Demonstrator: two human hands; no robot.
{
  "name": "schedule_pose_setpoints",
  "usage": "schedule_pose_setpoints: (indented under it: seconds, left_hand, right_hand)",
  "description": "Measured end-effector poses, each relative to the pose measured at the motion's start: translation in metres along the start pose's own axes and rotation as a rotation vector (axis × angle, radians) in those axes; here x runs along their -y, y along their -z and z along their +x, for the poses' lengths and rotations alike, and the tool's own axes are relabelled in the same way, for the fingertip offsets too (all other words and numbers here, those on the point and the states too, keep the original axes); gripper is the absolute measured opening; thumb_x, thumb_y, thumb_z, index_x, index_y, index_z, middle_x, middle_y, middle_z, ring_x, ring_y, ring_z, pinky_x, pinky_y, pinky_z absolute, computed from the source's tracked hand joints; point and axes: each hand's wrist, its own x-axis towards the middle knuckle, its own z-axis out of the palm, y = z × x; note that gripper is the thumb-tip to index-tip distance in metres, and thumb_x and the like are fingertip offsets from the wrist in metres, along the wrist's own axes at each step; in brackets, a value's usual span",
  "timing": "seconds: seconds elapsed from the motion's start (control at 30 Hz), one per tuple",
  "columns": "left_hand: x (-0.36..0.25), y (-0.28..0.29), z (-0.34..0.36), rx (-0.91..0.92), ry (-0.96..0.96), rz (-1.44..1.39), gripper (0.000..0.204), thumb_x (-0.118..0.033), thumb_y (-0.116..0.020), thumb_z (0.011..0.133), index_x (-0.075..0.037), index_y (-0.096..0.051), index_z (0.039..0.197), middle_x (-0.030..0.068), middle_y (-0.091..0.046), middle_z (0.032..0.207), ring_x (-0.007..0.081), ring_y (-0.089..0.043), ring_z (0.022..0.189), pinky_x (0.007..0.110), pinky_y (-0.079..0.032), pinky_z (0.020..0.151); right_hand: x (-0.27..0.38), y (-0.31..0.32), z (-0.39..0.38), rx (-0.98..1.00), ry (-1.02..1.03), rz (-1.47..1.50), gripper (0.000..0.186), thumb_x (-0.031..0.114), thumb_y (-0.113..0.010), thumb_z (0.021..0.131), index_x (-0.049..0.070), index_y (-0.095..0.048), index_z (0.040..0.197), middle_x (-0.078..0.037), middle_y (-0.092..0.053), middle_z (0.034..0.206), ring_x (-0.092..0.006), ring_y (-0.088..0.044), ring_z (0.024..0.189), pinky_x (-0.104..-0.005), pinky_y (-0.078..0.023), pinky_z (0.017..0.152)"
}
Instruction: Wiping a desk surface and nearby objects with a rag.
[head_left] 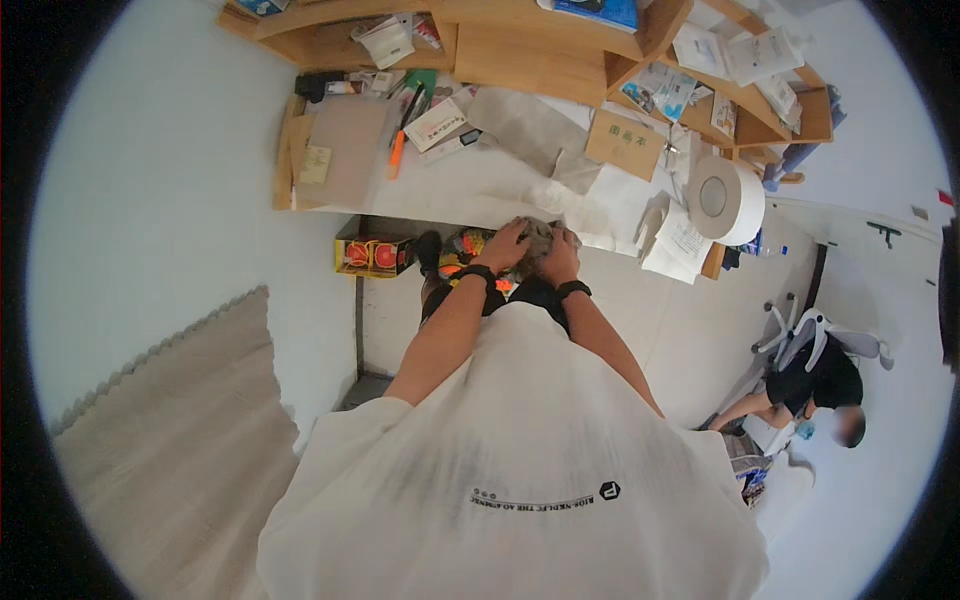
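At the front edge of the white-topped desk [470, 190], both my hands are close together on a small crumpled grey-brown bundle [538, 240] that looks like cloth. My left hand [507, 246] closes over its left side. On the other side, my right hand [560, 259] grips it with bent fingers, partly hidden from above. Each wrist wears a black band. Just beyond the bundle, crumpled white material [560, 200] lies on the desk, with a grey cloth [525, 125] spread farther back.
A large white paper roll [725, 200] and loose papers [677, 245] sit at the desk's right end. An orange marker [396, 157] lies left. Wooden shelves [540, 55] line the back. Beneath the desk is a yellow-black box [372, 257]. Another person [820, 375] is at far right.
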Motion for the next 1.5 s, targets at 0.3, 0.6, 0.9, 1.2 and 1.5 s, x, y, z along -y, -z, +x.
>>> schedule_pose_setpoints:
  seconds: [0.3,0.6,0.9,1.2,1.5]
  left_hand:
    - [0.016,0.077,-0.033,-0.116,0.165,-0.047,0.061,-0.037,-0.049,0.093,0.001,-0.037,0.14,0.0269,-0.039,0.141,0.04,-0.036,0.132,0.042,-0.028,0.112]
    - [0.036,0.068,-0.041,-0.28,0.143,0.054,0.064,-0.038,-0.05,0.09,-0.003,-0.038,0.141,0.0297,-0.036,0.141,0.0452,-0.032,0.131,0.048,-0.025,0.111]
    - [0.019,0.028,-0.017,-0.174,0.185,0.124,0.073,-0.046,-0.048,0.091,-0.006,-0.025,0.148,0.0264,-0.019,0.152,0.0427,-0.017,0.14,0.049,-0.018,0.114]
    - [-0.048,-0.009,0.024,-0.067,0.214,0.154,0.075,-0.052,-0.047,0.087,-0.002,-0.036,0.141,0.03,-0.024,0.148,0.0453,-0.018,0.139,0.049,-0.015,0.114]
    - [-0.091,-0.053,0.067,0.025,0.003,0.28,0.074,-0.05,-0.048,0.085,-0.002,-0.039,0.141,0.0246,-0.026,0.15,0.0384,-0.02,0.141,0.047,-0.014,0.115]
  right_hand:
    - [0.068,-0.058,0.008,0.037,0.331,0.186,0.083,0.027,-0.08,0.063,0.006,-0.043,0.134,-0.023,-0.042,0.138,-0.0423,-0.041,0.127,-0.0466,-0.039,0.104]
    - [0.076,-0.063,0.024,0.134,0.341,0.078,0.087,0.027,-0.082,0.06,0.015,-0.043,0.137,-0.013,-0.045,0.136,-0.0405,-0.047,0.118,-0.0512,-0.042,0.098]
    - [0.026,-0.031,0.039,0.225,0.508,-0.009,0.087,0.024,-0.08,0.06,0.018,-0.041,0.138,-0.008,-0.042,0.139,-0.0375,-0.043,0.123,-0.0554,-0.037,0.098]
    - [-0.04,0.009,0.047,0.147,0.436,-0.045,0.074,0.017,-0.069,0.065,0.019,-0.045,0.135,-0.008,-0.045,0.139,-0.0367,-0.039,0.128,-0.0528,-0.026,0.104]
    - [-0.093,0.046,0.042,0.094,0.22,0.01,0.076,0.022,-0.072,0.065,0.02,-0.045,0.135,-0.009,-0.046,0.137,-0.0371,-0.04,0.126,-0.0532,-0.029,0.102]
